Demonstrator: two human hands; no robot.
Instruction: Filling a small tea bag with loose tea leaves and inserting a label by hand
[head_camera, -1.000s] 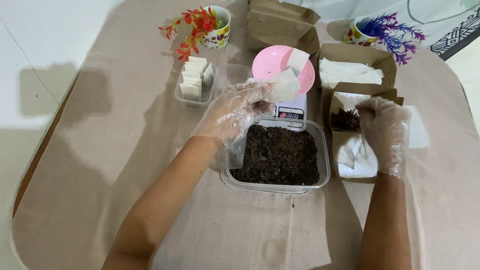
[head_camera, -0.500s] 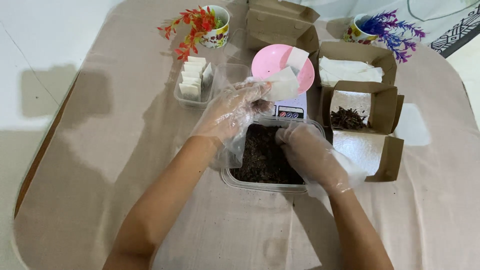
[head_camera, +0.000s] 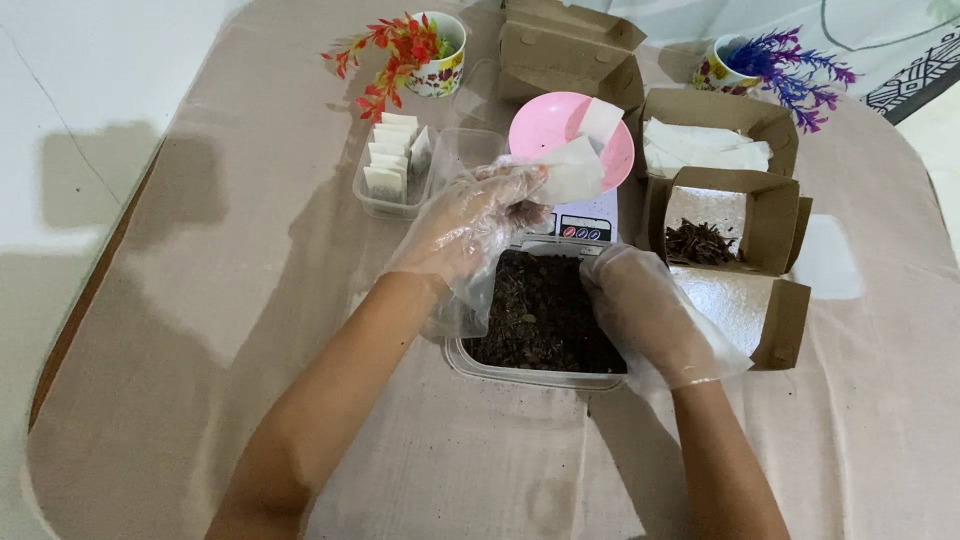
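While my left hand (head_camera: 470, 225) keeps a small white paper bag (head_camera: 570, 172) pinched between gloved thumb and fingers, just in front of the pink bowl (head_camera: 560, 130), my right hand (head_camera: 645, 320) has come across from the brown box (head_camera: 735, 215) at my right and now sits down in the clear tub (head_camera: 520, 372) of dark dried leaves (head_camera: 530, 310). A second ago it was over that box; half a second ago it was already reaching into the tub. I judge that I am gathering a pinch of leaves for the bag.

From the head view, my right fingers curl downward into the leaves at the tub's right side; whether they have closed on any I cannot tell, since the glove and the back of my hand hide the tips. The bag hangs above the tub's far edge, up and to the left of my right hand, near but apart. A small tray of filled bags (head_camera: 392, 165) stands left of my left hand.
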